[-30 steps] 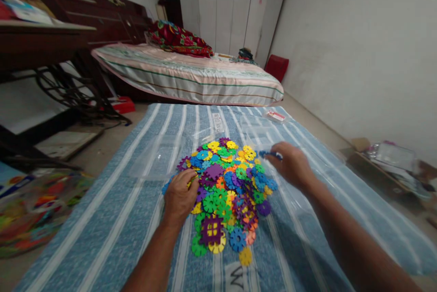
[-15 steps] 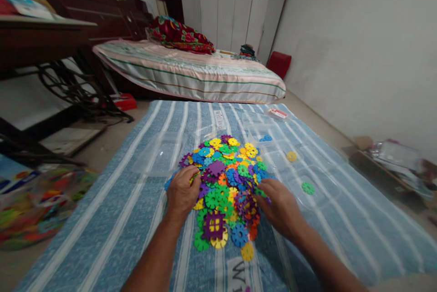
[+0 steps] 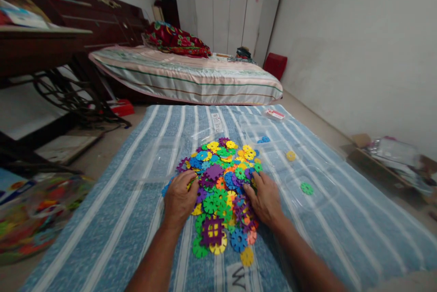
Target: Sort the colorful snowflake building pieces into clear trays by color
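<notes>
A heap of colourful plastic snowflake discs (image 3: pixel 218 203), in purple, green, yellow, blue and orange, lies on a striped blue cloth (image 3: pixel 112 219). At the heap's left edge my left hand (image 3: pixel 180 198) is curled closed, with a bit of yellow showing between thumb and fingers; what it grips is mostly hidden. My right hand (image 3: pixel 265 197) rests against the right edge, thumb and fingers apart over blue and purple discs. A purple square window-shaped piece (image 3: pixel 213 232) sits at the near end, beside a blue disc (image 3: pixel 239 239).
Clear plastic trays lie around the heap: one on the left (image 3: pixel 155 158), another on the right (image 3: pixel 307 171). The right side also has a loose green disc (image 3: pixel 307 188) and a yellow disc (image 3: pixel 290 155). A bed (image 3: pixel 191 76) stands beyond; a bag of coloured pieces (image 3: pixel 44 219) is at left.
My right hand has shifted left and slightly forward onto the heap, and its fingers have spread from around some discs. My left hand stays at the left edge. The view has moved slightly.
</notes>
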Demonstrator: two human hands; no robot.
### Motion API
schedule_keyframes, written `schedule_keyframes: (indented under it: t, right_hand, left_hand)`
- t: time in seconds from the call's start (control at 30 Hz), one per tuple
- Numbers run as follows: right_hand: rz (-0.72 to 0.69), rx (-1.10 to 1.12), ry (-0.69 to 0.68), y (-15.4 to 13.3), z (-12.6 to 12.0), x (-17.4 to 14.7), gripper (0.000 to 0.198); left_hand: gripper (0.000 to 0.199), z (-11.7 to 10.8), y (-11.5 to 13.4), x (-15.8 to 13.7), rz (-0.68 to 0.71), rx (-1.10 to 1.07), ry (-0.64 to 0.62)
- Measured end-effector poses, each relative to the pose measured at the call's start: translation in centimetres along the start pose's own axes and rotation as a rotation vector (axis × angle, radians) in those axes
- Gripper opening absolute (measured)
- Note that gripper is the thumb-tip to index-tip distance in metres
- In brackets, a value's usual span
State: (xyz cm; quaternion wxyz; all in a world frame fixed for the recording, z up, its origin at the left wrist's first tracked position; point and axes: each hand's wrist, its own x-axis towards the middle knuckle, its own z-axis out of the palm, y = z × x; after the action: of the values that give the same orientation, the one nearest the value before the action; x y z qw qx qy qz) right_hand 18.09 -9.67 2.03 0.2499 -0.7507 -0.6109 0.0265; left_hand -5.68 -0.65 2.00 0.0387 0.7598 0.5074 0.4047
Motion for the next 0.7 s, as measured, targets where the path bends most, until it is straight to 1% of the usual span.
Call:
schedule_keyframes:
  t: [0.13, 0.23, 0.3, 0.4, 0.5, 0.63, 0.7]
  right_hand:
    - [-0.122, 0.142, 0.012, -0.9, -0.2, 0.0, 0.043]
    - [-0.184, 0.158, 0.028, -1.5, -0.3, 1.9, 0.04]
    - [-0.173, 0.089, 0.027, -1.9, -0.1, 3.8, 0.041]
    - [-0.109, -0.034, 0.003, -2.2, 0.7, 6.8, 0.046]
    - [-0.043, -0.099, -0.03, -2.0, 1.7, 9.0, 0.05]
    - [0.02, -0.118, -0.058, -1.7, 2.5, 10.1, 0.049]
    - [0.003, -0.095, -0.076, -1.9, 2.4, 9.9, 0.047]
  left_hand:
    - [0.021, -0.1, 0.1, 0.0, 0.005, 0.006, 0.003]
    - [0.021, -0.2, 0.1, 0.1, 0.008, 0.005, -0.004]
    - [0.021, -0.3, 0.0, 0.1, 0.013, 0.0, -0.005]
    - [0.021, -0.3, -0.1, 0.1, 0.021, -0.002, 0.008]
    - [0.021, -0.2, -0.2, 0.0, 0.034, 0.002, 0.018]
    - [0.02, -0.3, -0.2, -0.1, 0.034, 0.001, 0.016]
    - [0.02, -0.3, -0.2, -0.1, 0.026, 0.002, 0.009]
